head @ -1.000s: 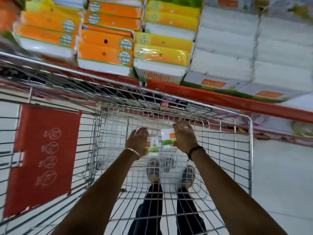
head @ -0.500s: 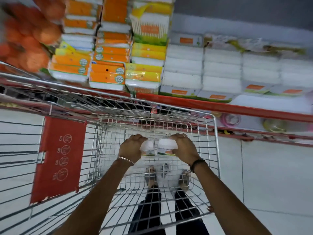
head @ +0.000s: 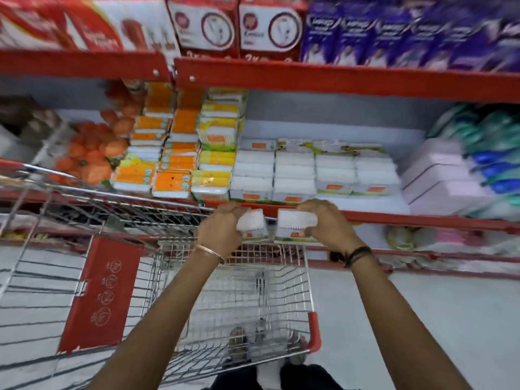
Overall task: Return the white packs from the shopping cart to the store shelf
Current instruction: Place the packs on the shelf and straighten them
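Observation:
My left hand grips one white pack, and my right hand grips a second white pack. Both packs are held side by side above the far end of the wire shopping cart, level with the red front edge of the store shelf. Stacks of matching white packs lie on that shelf just beyond my hands. The cart basket below looks bare through its wires.
Orange and yellow packs fill the shelf to the left, pale pink packs to the right. An upper red shelf carries red and purple boxes. A red child-seat flap hangs in the cart. White floor tiles lie at right.
Both hands have lifted the two white packs out of the cart basket up to shelf-edge height. The view has tilted upward, showing the upper shelf.

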`<state>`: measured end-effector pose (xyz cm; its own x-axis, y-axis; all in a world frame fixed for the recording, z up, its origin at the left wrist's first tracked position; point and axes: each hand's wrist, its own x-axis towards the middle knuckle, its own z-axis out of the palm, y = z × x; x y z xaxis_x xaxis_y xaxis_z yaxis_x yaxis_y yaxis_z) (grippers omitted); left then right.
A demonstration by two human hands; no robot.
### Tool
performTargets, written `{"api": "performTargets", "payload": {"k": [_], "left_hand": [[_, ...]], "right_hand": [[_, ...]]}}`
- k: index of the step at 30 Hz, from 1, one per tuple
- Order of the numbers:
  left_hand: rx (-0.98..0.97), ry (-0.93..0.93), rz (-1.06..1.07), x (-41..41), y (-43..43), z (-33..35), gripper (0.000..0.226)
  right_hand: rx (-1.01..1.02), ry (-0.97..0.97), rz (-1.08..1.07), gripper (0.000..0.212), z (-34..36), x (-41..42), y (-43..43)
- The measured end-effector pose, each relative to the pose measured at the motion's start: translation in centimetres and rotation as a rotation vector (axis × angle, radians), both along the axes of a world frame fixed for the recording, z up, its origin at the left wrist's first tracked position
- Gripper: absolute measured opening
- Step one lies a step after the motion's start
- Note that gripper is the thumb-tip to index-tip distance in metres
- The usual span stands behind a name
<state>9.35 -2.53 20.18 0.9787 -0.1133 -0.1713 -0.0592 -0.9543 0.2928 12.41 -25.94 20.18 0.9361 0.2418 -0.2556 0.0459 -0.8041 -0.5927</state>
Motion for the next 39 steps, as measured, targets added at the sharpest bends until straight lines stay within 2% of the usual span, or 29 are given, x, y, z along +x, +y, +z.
{"api": "performTargets", "payload": {"k": [4,7,12,17,23,34,39], "left_hand": [[0.031,-0.074,-0.098,1.5,-5.2,2.9,0.058],[-0.044,-0.108,-0.152,2.6,-9.1,3.5,0.058],[-0.117,-0.137,-0.226,4.6,-15.2,3.2,0.059],[-0.102,-0.168,-0.245,6.8,-19.4,2.1,0.059],[-0.004,-0.205,-0.229,8.8,-22.0,-0.2,0.058],[-0.002,-0.211,-0.254,10.5,-22.9,-4.1,0.057],[-0.018,-0.253,-0.271,10.6,-22.7,-5.0,0.050]], "right_hand": [[-0.036,-0.062,-0.065,0.064,2.2,0.6,-5.2],[-0.052,-0.116,-0.103,0.060,3.0,1.4,-8.8],[-0.118,-0.159,-0.185,0.058,3.1,2.9,-14.1],[-0.121,-0.143,-0.226,0.057,1.8,4.5,-17.5],[-0.144,-0.144,-0.206,0.056,-0.4,6.1,-18.5],[-0.148,-0.178,-0.190,0.055,-3.6,7.0,-17.7],[-0.062,-0.193,-0.289,0.041,-4.7,6.9,-17.6]]}}
